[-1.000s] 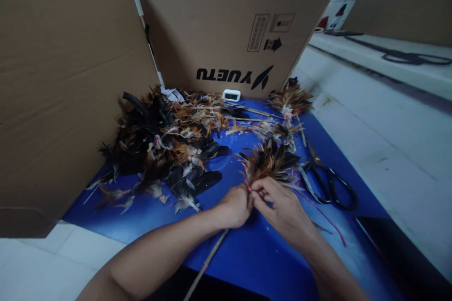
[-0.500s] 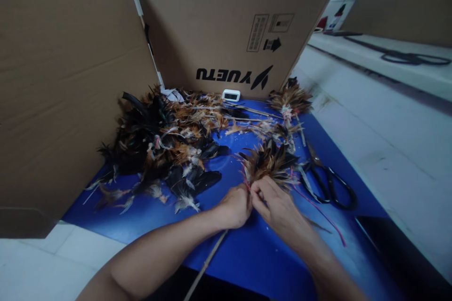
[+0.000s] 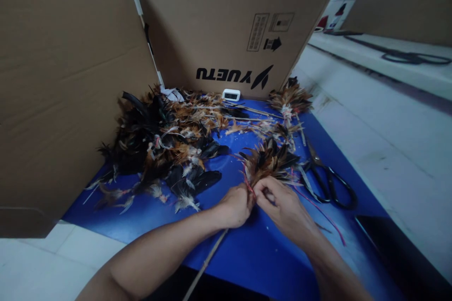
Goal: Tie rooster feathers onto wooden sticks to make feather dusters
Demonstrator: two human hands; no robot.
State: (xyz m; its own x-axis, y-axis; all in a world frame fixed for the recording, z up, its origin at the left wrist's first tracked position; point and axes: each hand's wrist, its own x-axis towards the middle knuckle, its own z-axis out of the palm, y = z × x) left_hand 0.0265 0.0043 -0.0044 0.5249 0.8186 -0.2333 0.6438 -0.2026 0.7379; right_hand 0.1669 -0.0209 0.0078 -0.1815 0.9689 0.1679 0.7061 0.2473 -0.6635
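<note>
My left hand [image 3: 237, 207] is closed around a thin bamboo stick [image 3: 206, 263], which slants down toward the bottom edge. Brown and black feathers [image 3: 269, 162] fan out at the stick's upper end, just beyond both hands. Red string [image 3: 248, 183] runs by the base of the feathers, between my hands. With thumb and fingers pinched, my right hand [image 3: 275, 197] is at this string; the exact grip is partly hidden. Right of it, a loose pink-red cord [image 3: 323, 214] trails over the blue tabletop [image 3: 226, 263].
Loose feathers [image 3: 148, 136] are heaped at the left. Black-handled scissors [image 3: 328, 178] lie at the right, above a dark flat object [image 3: 395, 244]. Behind are a small white digital display [image 3: 231, 95], thin sticks [image 3: 254, 111] and another feather bundle [image 3: 291, 99]. Cardboard [image 3: 219, 23] walls the back and left.
My right hand has shifted slightly right, away from the left, and more of the red string shows between them. My left hand and the stick have barely moved.
</note>
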